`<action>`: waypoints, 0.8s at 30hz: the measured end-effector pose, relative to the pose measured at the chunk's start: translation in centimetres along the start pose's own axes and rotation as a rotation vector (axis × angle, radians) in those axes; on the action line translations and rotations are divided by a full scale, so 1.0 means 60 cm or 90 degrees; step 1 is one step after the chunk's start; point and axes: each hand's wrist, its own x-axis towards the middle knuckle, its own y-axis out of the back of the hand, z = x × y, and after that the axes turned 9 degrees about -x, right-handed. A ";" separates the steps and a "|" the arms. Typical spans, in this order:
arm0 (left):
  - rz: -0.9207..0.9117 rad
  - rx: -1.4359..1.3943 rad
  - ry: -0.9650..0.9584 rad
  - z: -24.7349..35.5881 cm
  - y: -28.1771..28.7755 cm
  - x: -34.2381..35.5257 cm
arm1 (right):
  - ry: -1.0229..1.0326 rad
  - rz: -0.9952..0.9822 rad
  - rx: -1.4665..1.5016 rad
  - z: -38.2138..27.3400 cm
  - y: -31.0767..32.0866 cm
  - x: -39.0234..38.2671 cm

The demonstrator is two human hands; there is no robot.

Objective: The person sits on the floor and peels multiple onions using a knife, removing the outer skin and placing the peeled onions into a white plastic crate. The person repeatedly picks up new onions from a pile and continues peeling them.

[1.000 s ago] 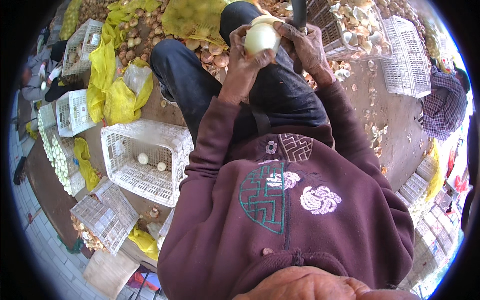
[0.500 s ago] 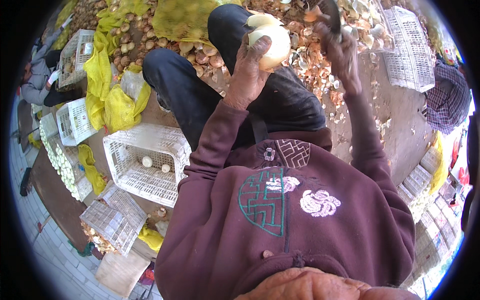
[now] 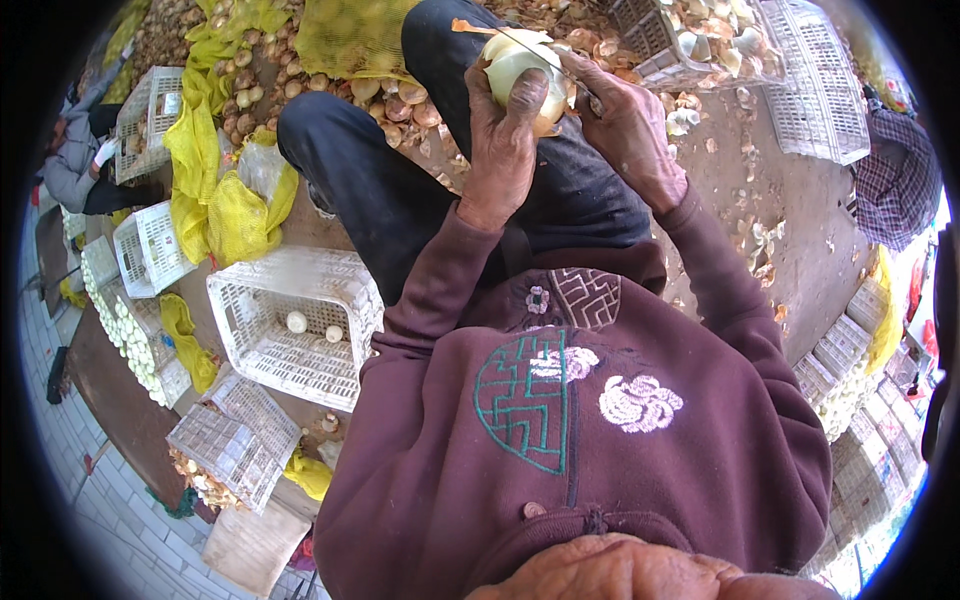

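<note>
My left hand (image 3: pixel 497 150) is wrapped round a large, partly peeled onion (image 3: pixel 513 75) above my dark-trousered knees. Pale, smooth flesh shows on most of it, with brown skin left near the bottom. At the onion's right side, my right hand (image 3: pixel 632 130) is closed on a knife (image 3: pixel 594 103); its handle is mostly hidden, and the thin blade lies against the onion's upper part. A strip of brown skin (image 3: pixel 475 27) sticks out to the left from the top of the onion.
Left of me, a white plastic crate (image 3: pixel 290 374) holds two peeled onions (image 3: pixel 297 321). Unpeeled onions (image 3: pixel 401 110) lie beyond my knees beside a yellow mesh sack (image 3: pixel 355 38). A crate of peelings (image 3: pixel 655 45) stands at far right. People work at left (image 3: pixel 72 165) and right (image 3: pixel 893 178).
My right hand has come down and left from above the peelings, bringing the knife to the onion. My left hand and the onion have shifted slightly left. A strip of skin now hangs off the onion.
</note>
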 end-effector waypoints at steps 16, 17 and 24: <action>-0.123 0.299 0.096 0.043 0.020 -0.006 | -0.132 -0.078 0.491 0.004 0.019 0.003; -0.156 0.380 0.049 0.036 0.028 -0.004 | -0.137 -0.053 0.500 -0.001 0.012 0.004; -0.149 0.002 0.188 0.057 0.023 -0.002 | 0.063 0.289 0.398 -0.008 -0.010 0.026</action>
